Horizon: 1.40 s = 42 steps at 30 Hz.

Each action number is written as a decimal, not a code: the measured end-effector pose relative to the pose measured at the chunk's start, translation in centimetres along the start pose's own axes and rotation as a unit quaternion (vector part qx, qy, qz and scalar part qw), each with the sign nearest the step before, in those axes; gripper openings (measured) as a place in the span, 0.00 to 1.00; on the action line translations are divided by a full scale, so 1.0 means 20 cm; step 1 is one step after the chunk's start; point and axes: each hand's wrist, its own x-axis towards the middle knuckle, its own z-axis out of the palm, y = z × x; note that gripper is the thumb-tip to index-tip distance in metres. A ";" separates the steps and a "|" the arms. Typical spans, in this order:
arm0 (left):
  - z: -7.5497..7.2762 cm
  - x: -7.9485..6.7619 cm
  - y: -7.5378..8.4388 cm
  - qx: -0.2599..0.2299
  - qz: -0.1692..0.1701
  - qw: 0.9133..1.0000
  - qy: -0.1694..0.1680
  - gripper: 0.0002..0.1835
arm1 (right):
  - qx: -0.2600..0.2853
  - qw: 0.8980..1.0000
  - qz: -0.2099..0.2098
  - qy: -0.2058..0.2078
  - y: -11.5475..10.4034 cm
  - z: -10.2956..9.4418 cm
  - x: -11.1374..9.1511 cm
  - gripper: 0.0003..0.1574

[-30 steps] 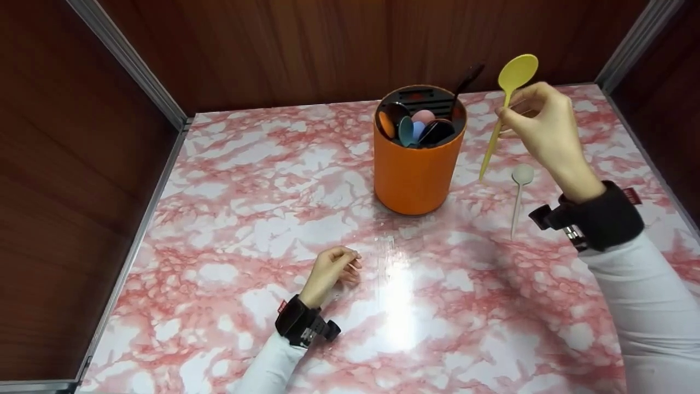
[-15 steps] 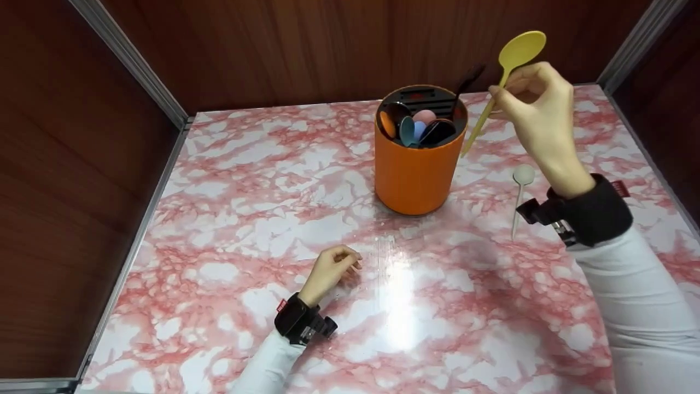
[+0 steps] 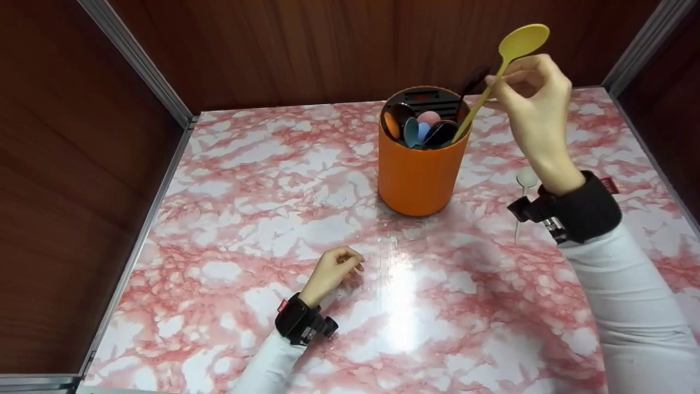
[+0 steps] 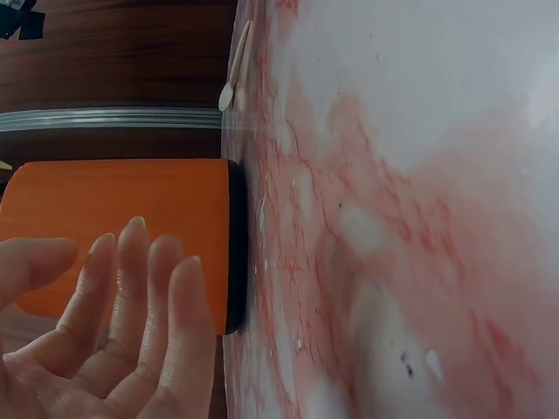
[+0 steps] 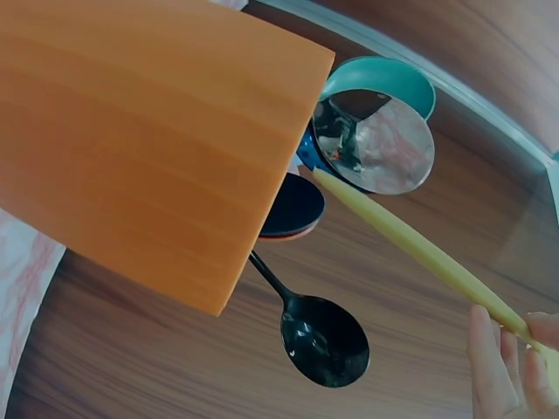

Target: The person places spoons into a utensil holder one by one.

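Note:
My right hand [image 3: 538, 104] pinches a yellow spoon [image 3: 523, 41] by its handle, bowl up and tilted. The tip of the handle reaches the right rim of an orange utensil holder [image 3: 418, 180]; whether it is inside the rim is hard to tell. Several spoons stand in the holder, among them a teal spoon [image 3: 410, 132], a pink one [image 3: 429, 117] and a black spoon [image 5: 325, 340] leaning out. My left hand [image 3: 333, 269] holds nothing and lies low over the table, fingers loosely bent. The left wrist view shows the holder [image 4: 122, 201] beyond those fingers.
A pale grey-green spoon [image 3: 527, 177] lies on the marbled table [image 3: 246, 219] right of the holder, partly behind my right wrist. Brown wood-grain panels [image 3: 306, 49] with metal edge strips close off the back and sides.
My right hand has moved left and away from me, carrying the yellow spoon from beside the holder to its right rim. The left hand has stayed nearly still.

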 end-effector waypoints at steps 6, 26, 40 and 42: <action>0.00 0.01 -0.01 0.007 -0.004 1.000 0.000 0.11 | 0.021 1.000 -0.009 -0.003 0.02 0.02 0.00 0.05; -0.01 0.01 -0.02 0.011 -0.022 1.000 -0.008 0.13 | 0.071 0.997 0.017 -0.034 0.09 0.07 -0.04 0.04; 0.00 0.01 -0.04 -0.009 -0.039 0.999 -0.013 0.14 | -0.010 0.999 -0.027 -0.035 0.19 0.07 -0.06 0.07; 0.01 0.01 -0.04 -0.015 -0.040 0.999 -0.013 0.13 | 0.003 0.999 -0.011 -0.043 0.17 0.07 -0.07 0.06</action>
